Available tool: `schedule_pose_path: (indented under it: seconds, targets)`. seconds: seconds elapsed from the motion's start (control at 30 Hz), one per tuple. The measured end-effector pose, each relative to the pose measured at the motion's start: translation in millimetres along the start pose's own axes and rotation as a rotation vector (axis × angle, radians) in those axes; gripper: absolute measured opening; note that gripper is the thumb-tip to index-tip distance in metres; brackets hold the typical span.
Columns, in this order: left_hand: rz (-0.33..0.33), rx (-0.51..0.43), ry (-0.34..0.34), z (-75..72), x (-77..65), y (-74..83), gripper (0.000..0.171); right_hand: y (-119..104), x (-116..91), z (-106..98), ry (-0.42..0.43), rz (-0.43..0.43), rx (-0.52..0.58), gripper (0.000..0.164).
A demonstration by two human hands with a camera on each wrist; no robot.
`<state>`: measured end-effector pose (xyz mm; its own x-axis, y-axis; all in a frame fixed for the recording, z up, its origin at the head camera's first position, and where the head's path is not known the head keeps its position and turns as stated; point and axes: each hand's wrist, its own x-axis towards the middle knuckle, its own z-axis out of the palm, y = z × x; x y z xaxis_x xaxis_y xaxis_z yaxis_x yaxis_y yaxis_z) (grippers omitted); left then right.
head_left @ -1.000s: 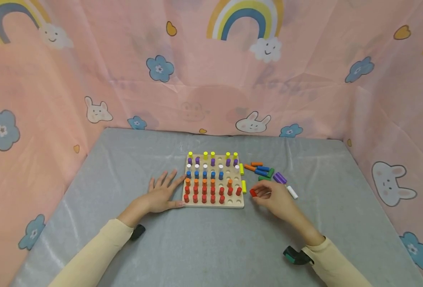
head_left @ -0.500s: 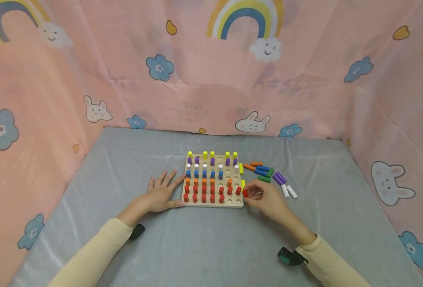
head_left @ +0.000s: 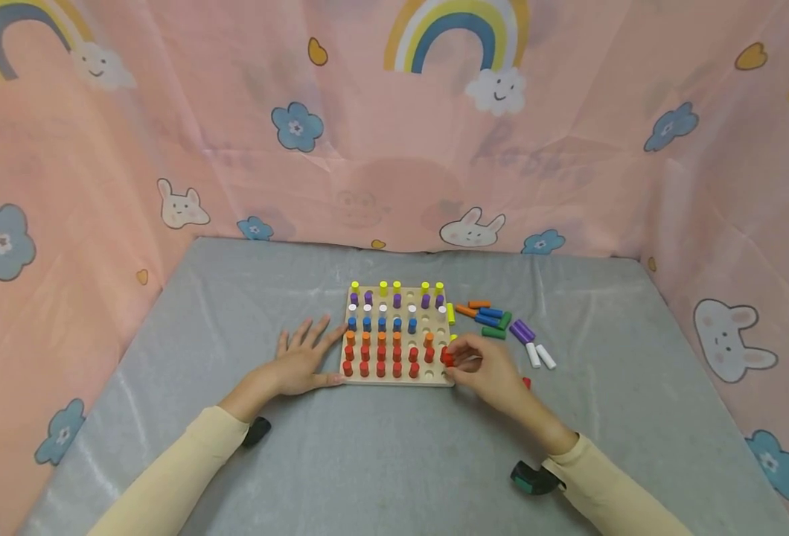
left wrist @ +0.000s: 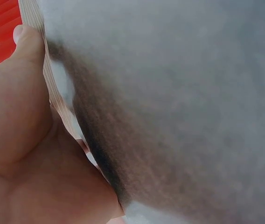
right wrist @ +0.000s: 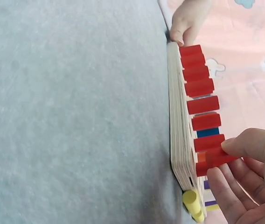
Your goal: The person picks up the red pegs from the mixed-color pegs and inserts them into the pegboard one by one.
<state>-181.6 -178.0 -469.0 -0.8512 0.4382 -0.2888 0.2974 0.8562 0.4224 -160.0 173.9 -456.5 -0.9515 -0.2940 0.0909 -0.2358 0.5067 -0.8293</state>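
Note:
A wooden pegboard (head_left: 394, 383) stands on the grey cloth with rows of upright pegs: red nearest, then orange, blue, white, purple and yellow. My left hand (head_left: 301, 366) lies spread at its left side, thumb and fingertips touching the edge. In the left wrist view the thumb (left wrist: 30, 44) lies against the board beside red pegs (left wrist: 5, 28). Over the board's near right corner, my right hand (head_left: 491, 371) pinches a red peg (right wrist: 222, 158) between thumb and fingers. The held peg is tilted and close to the standing red ones; whether its end touches a hole is hidden.
Right of the board lie loose pegs: orange (head_left: 479, 304), blue (head_left: 490, 314), green (head_left: 493, 333), purple (head_left: 522, 331) and white (head_left: 545, 357). Yellow pegs (head_left: 451, 314) lie along its right edge. Another red peg (head_left: 526, 383) shows behind my right wrist. Patterned pink cloth (head_left: 368, 179) encloses the table.
My right hand has moved left with the red peg, from beside the board to over its near right corner. A loose red peg now shows behind the wrist. My left hand stays put.

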Motion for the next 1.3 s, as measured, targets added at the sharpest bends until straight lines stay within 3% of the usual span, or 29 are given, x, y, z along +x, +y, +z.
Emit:
schedule_pose_path:
  seconds: [0.3,0.87,1.17,1.3]
  targets:
    - [0.007,0.001,0.018,4.0,3.7,-4.4,0.094,-0.3,-1.4,2.9,0.003,0.046,0.036,0.027]
    - [0.008,0.014,0.018,5.5,2.6,-5.5,0.095,0.1,-7.1,23.7,0.109,0.056,0.171,0.027]
    - [0.015,-0.003,0.014,1.9,1.9,-3.9,0.094,-32.1,-16.0,28.8,0.121,-0.009,0.177,0.022]
    - [0.013,0.009,0.008,1.8,1.5,-2.7,0.095,-36.1,-17.5,31.2,0.129,-0.022,0.168,0.021]
